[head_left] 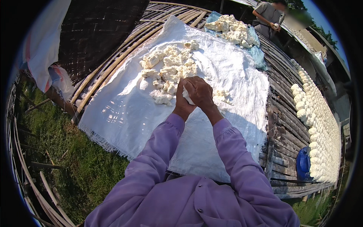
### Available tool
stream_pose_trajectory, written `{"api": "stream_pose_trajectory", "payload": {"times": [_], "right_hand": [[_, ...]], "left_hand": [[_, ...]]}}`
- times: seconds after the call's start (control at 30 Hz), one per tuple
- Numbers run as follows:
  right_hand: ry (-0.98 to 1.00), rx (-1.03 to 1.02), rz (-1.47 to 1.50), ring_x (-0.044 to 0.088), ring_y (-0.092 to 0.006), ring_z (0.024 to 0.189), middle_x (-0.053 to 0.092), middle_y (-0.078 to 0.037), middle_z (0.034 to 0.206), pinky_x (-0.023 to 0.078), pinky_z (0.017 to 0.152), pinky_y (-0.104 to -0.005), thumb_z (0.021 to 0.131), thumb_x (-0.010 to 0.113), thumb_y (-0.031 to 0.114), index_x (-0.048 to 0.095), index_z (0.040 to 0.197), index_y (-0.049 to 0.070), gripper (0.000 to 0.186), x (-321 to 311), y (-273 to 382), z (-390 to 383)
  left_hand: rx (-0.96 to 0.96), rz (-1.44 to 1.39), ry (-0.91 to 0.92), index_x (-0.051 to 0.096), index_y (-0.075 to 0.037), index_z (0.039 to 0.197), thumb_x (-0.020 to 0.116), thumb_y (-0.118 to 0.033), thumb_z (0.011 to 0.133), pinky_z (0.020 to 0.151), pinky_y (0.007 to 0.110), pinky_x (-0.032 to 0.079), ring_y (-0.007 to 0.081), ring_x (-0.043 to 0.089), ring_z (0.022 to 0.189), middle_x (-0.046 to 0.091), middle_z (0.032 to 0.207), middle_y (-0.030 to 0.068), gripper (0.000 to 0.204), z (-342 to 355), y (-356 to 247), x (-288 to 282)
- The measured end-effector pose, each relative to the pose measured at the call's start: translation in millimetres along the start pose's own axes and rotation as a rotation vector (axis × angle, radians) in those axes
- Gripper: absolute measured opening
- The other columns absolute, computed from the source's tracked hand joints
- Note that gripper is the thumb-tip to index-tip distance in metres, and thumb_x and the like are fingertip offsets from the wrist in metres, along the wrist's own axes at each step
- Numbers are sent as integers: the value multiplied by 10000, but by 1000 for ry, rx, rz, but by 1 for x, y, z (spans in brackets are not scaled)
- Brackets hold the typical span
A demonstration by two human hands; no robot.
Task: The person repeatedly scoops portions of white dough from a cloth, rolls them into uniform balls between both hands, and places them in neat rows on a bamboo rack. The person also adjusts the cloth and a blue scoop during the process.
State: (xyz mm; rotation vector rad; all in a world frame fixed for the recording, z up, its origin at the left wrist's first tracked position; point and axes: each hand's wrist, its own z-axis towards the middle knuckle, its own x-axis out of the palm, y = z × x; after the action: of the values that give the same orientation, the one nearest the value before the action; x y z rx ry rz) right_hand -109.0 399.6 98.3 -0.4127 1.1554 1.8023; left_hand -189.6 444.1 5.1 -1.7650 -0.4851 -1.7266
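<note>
My left hand [183,102] and my right hand [202,93] are closed together around a white lump [186,97] near the middle of a white woven sheet [106,109], the right one partly over the top of it. Much of the lump is hidden by my fingers. Just beyond my hands lies a loose heap of crumbly off-white pieces [168,56], with a smaller scatter [223,97] to the right of my right hand.
Bamboo slats [283,128] carry the sheet. A light blue sheet [258,58] holds more pieces [230,26]. Rows of shaped white lumps [321,132] line the right, beside a blue container [302,162]. Another person [264,19] stands at back right. Dark mesh [94,30] hangs upper left.
</note>
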Motion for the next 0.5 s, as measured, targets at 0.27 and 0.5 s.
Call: {"api": "stream_pose_trajectory", "payload": {"times": [0.27, 0.5], "right_hand": [[-377, -249, -198, 624, -324, 1215, 664, -187, 1286, 493, 997, -412, 1022, 582, 362, 679, 1282, 85, 392, -26, -28, -12], [-542, -75, -119, 672, -320, 1123, 684, -160, 1236, 505, 996, -397, 1016, 592, 313, 682, 1265, 57, 369, -31, -34, -35]], "left_hand": [[10, 206, 20, 564, -183, 1338, 522, -676, 960, 1035, 489, 509, 260, 622, 1195, 630, 1294, 58, 623, 10, 16, 24], [-87, 35, -195, 417, -101, 1476, 558, -870, 790, 1110, 543, 437, 328, 503, 1341, 508, 1448, 124, 1040, 0, 40, 25]]}}
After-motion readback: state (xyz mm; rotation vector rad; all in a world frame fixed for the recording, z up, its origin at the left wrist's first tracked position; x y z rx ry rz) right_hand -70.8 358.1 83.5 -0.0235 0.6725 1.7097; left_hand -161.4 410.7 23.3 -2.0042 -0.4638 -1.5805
